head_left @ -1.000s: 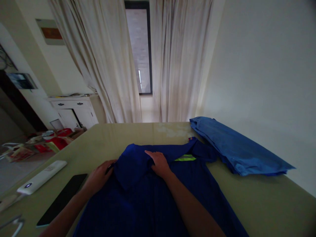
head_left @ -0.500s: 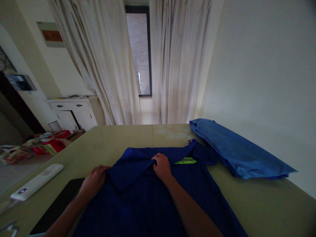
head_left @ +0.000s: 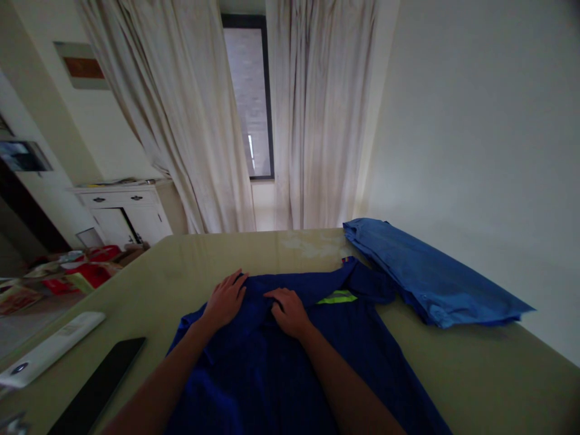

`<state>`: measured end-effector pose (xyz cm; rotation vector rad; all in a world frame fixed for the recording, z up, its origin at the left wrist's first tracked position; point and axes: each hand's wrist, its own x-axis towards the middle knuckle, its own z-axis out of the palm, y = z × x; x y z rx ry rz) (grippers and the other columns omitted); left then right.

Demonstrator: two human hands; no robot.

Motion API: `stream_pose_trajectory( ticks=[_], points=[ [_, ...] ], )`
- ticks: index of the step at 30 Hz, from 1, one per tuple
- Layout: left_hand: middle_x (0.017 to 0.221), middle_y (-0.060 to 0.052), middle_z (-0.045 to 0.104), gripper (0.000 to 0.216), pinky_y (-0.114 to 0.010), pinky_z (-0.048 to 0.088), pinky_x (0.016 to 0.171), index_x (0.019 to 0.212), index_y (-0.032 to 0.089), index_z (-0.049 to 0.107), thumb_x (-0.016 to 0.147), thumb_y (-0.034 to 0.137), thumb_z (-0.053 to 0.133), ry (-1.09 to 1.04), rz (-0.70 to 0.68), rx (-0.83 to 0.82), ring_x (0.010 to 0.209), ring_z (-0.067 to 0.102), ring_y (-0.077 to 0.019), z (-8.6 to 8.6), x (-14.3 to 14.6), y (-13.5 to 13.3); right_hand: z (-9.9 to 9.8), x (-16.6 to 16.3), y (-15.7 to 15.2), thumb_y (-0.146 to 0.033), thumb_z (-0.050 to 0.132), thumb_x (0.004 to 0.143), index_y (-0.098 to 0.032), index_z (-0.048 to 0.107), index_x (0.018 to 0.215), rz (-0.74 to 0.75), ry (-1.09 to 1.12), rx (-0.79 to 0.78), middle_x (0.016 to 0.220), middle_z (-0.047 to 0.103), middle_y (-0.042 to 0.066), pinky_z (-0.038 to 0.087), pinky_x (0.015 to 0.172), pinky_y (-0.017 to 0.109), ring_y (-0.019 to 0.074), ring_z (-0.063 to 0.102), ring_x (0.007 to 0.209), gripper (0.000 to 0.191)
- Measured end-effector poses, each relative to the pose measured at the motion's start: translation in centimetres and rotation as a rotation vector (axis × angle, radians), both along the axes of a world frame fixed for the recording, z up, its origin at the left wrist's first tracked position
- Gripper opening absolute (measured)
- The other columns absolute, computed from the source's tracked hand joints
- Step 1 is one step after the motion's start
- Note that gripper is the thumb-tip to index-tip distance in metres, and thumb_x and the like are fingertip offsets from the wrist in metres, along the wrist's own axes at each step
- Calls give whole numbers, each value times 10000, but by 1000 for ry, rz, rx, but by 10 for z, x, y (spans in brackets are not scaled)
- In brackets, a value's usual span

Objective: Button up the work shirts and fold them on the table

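Observation:
A dark blue work jacket lies spread on the table in front of me, with a yellow-green reflective strip near its far right part. Along its far edge the cloth is folded over toward me. My left hand lies on that far edge, left of the middle, fingers stretched out over the cloth. Just to its right, my right hand rests on the folded part with the index finger extended and the thumb apart from it. A small coloured tag shows at the jacket's upper right corner.
A folded lighter blue garment lies on the right of the table, touching the jacket's edge. On the left are a black flat object and a white oblong device. Curtains, a wall and a white cabinet stand beyond.
My left hand has moved from the jacket's left corner up and right to its far edge. The raised flap now lies flatter. My right hand's pinch on the cloth has loosened.

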<state>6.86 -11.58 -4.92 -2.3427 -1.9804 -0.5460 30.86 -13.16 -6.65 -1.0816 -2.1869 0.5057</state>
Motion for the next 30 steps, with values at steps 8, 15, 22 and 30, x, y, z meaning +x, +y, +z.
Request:
stream_pose_trajectory(
  ticks=[8, 15, 22, 30],
  points=[
    [1554, -207, 479, 664, -505, 370, 1148, 1544, 125, 398, 1034, 504, 207, 5, 147, -149, 1419, 475, -342, -26, 4, 25, -1, -6, 1, -379, 396, 1069, -213, 722, 854, -258, -141, 62, 911, 755, 58, 395, 927, 322, 206, 647, 940, 424],
    [1663, -182, 313, 671, -555, 285, 1198, 1615, 139, 290, 1010, 429, 287, 131, 118, -151, 1483, 387, -356, -45, -1, 18, -7, -8, 4, -376, 406, 1071, -208, 704, 797, -222, -169, 129, 863, 751, 48, 381, 878, 312, 190, 644, 886, 439],
    [1686, -91, 271, 647, -522, 180, 1266, 1623, 165, 286, 1021, 399, 255, 190, 44, -198, 1563, 242, -281, -38, 9, 14, -7, -8, 5, -317, 499, 1032, -228, 729, 962, -247, -113, 90, 980, 767, 23, 373, 873, 296, 192, 653, 956, 256],
    [1649, -190, 321, 773, -516, 245, 1250, 1573, 33, 357, 1009, 553, 260, 143, 204, -95, 1540, 295, -322, -53, 17, 0, -4, -6, 4, -322, 496, 1034, -217, 730, 881, -276, -74, 76, 950, 773, 34, 385, 854, 302, 195, 668, 936, 299]
  ],
)
